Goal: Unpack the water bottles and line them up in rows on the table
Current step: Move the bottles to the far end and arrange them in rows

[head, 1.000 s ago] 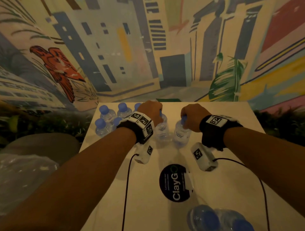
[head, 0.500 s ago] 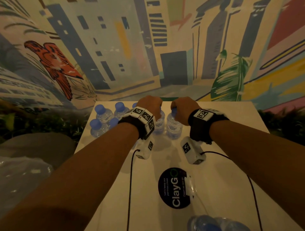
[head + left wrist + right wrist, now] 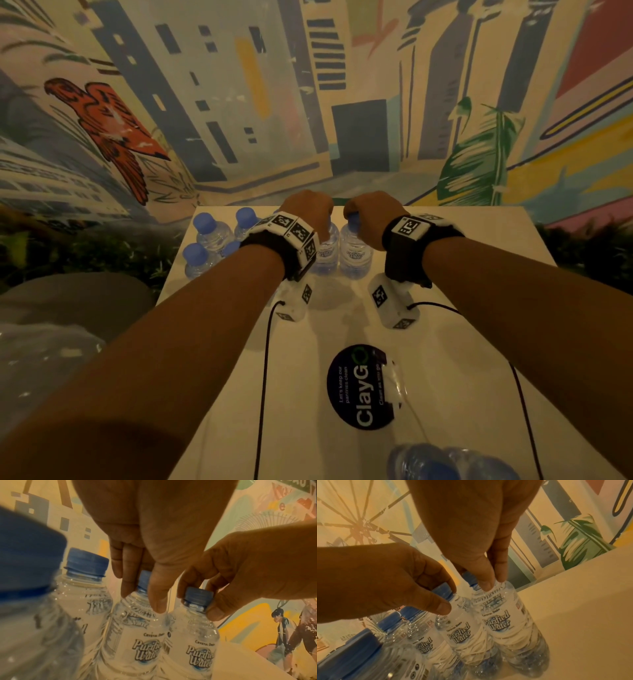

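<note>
my left hand (image 3: pixel 310 214) and right hand (image 3: pixel 371 216) are at the far end of the white table (image 3: pixel 455 346), each with fingers curled round the neck and blue cap of an upright bottle. the left-hand bottle (image 3: pixel 325 251) and the right-hand bottle (image 3: pixel 354 251) stand side by side, touching, their bases on the tabletop. each is small, of clear ribbed plastic, filled with water, and wears a white label reading "purified water" in outlined script. to the left stand four more capped bottles (image 3: pixel 209 236) of the same kind, close together in two short rows. at the near edge, further bottles (image 3: pixel 445 462) with blue caps lie blurred. a round black sticker (image 3: pixel 359 387) marked "claygo" lies on the table between near and far groups.
</note>
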The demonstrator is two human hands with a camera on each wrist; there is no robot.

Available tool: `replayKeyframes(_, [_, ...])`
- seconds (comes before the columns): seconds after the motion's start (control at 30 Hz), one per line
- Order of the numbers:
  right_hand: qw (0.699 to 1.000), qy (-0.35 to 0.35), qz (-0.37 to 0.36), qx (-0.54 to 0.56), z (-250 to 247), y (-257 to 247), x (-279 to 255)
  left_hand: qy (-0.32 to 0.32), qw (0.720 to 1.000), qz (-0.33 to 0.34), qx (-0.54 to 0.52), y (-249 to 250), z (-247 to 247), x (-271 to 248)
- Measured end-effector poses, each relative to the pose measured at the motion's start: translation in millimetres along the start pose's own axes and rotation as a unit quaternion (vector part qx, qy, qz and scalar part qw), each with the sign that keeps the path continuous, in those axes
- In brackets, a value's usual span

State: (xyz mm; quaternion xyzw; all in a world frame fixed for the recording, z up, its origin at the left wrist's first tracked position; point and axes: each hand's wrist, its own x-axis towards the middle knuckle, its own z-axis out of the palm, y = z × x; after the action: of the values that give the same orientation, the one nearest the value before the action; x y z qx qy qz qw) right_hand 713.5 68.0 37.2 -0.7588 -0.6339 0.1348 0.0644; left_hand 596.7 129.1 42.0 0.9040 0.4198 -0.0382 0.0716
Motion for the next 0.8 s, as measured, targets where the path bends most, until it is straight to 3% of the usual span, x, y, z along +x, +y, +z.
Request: replayKeyframes(0.8, [1.0, 0.017, 0.025, 0.0, 2.0, 0.0, 5.2, -0.003, 1.0, -0.002, -0.001, -3.2, 3.1, 6.7])
